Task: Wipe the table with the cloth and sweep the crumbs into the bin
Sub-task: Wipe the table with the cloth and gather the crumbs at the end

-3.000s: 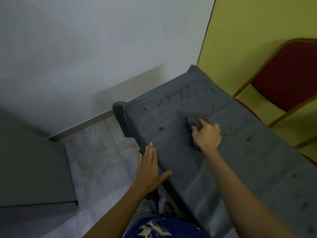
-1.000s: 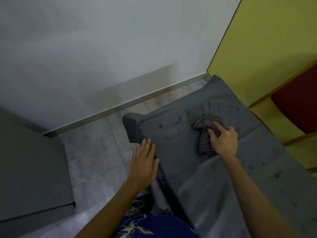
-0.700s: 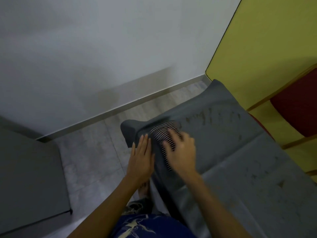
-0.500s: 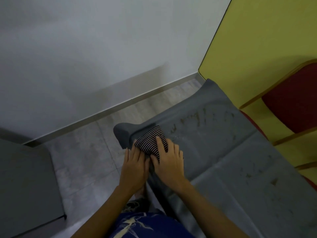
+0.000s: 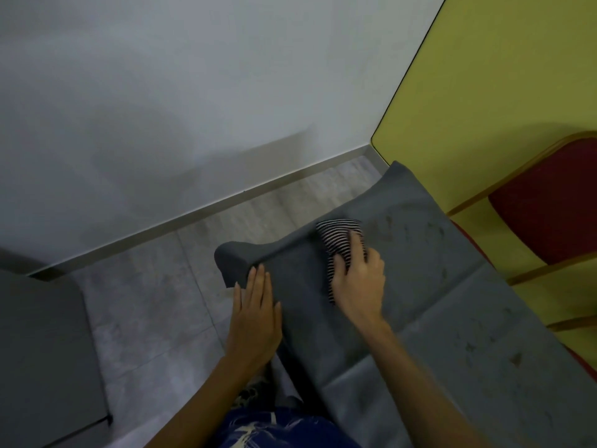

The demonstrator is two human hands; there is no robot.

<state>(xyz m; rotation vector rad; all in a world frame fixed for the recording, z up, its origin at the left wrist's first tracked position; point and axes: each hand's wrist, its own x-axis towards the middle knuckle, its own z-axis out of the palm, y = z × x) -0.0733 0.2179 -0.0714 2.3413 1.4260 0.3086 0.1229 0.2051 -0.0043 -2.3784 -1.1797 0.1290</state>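
Note:
A table under a grey covering [image 5: 452, 318] runs from the lower right up to the wall corner. My right hand [image 5: 358, 279] presses a black-and-white striped cloth [image 5: 339, 240] flat on the table near its far left edge. My left hand [image 5: 255, 315] lies flat with fingers together along the table's left edge, cupped against the side near the corner. Dark crumbs and smudges [image 5: 429, 227] dot the surface to the right of the cloth and further down at the right [image 5: 513, 357]. No bin is in view.
A red padded chair with a wooden frame [image 5: 549, 202] stands against the yellow wall to the right of the table. A grey flat-topped object [image 5: 42, 357] fills the lower left. Tiled floor [image 5: 155, 286] lies between it and the table.
My right hand swept the cloth left to the table's corner beside my left hand, then moved it back up and to the right. My left hand stayed at the table's edge.

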